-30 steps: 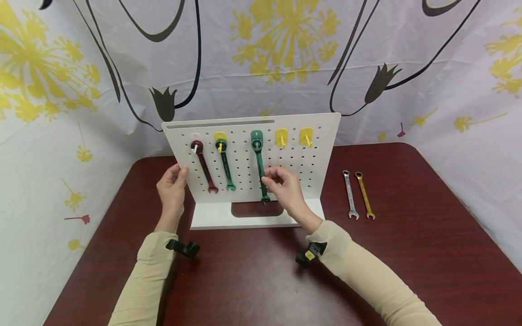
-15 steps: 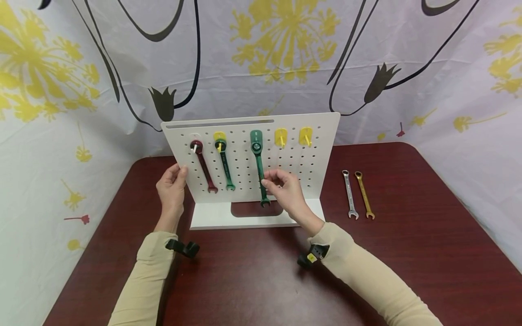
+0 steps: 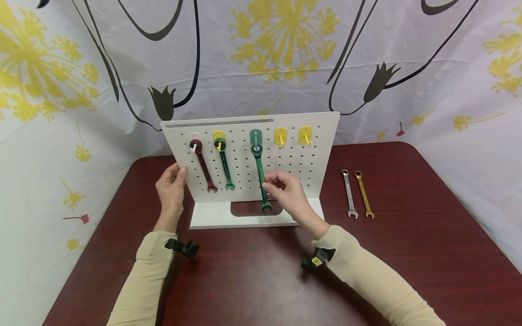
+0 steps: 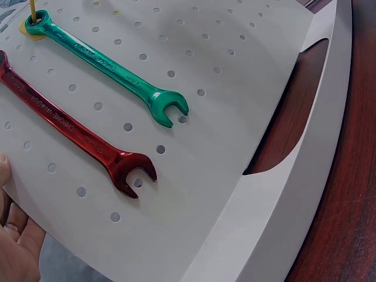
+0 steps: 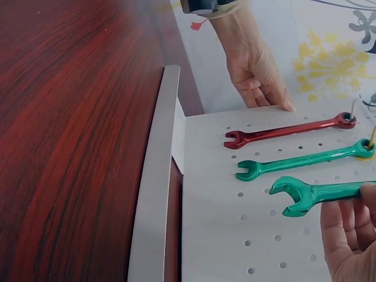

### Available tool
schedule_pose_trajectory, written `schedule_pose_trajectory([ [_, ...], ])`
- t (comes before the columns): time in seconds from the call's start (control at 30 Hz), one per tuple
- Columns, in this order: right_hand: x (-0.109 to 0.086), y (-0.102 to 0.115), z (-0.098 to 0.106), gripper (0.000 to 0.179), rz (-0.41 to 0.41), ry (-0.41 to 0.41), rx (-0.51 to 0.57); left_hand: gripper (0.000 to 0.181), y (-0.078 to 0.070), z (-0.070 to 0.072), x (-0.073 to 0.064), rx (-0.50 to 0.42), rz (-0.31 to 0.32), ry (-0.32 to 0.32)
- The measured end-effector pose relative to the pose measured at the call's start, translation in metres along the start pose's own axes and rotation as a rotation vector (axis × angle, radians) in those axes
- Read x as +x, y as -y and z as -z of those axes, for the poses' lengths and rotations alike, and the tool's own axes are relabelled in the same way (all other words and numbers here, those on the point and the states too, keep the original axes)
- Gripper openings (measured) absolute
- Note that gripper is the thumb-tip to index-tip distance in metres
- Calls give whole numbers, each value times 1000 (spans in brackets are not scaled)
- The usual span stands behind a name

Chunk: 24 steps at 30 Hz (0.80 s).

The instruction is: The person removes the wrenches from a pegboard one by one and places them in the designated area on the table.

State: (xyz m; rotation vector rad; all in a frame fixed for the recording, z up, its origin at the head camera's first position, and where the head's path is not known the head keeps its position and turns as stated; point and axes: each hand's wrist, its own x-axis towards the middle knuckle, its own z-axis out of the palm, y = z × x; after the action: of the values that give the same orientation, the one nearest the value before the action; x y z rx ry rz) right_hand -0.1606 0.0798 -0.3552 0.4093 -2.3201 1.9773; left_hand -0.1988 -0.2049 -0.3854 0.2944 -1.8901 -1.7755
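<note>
My right hand (image 3: pixel 290 194) pinches a green combination wrench (image 3: pixel 260 170) by its shank, between thumb and fingers. The wrench hangs in front of the white pegboard (image 3: pixel 244 181), open end down. Its ring end is at the green hook (image 3: pixel 255 135); I cannot tell whether the ring is around the peg. With thumb in front and fingers behind, my left hand (image 3: pixel 171 188) holds the board's left edge. A red wrench (image 4: pixel 70 126) hangs on a white hook, and another green wrench (image 4: pixel 106 64) on a yellow hook beside it.
Two bare yellow hooks, one (image 3: pixel 280 137) and another (image 3: pixel 305 136), sit at the board's right. On the dark red table (image 3: pixel 253 280) lie a silver wrench (image 3: pixel 349 194) and a gold wrench (image 3: pixel 364 194). A patterned cloth (image 3: pixel 261 59) hangs behind.
My right hand has moved slightly down with the green wrench, whose ring end now sits a little lower against its hook. The left hand stays at the board's edge.
</note>
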Motion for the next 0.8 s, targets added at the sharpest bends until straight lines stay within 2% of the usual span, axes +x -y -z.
schedule_pose_trajectory([
  [0.37, -8, 10, 5, 13, -86, 73, 119, 22, -1, -1, 1, -17, -7, -9],
  [0.53, -11, 14, 7, 13, -113, 91, 135, 25, -1, -1, 1, -15, -6, -3],
  [0.8, -13, 16, 8, 14, -115, 111, 165, 21, -1, -1, 1, -22, 5, -5],
])
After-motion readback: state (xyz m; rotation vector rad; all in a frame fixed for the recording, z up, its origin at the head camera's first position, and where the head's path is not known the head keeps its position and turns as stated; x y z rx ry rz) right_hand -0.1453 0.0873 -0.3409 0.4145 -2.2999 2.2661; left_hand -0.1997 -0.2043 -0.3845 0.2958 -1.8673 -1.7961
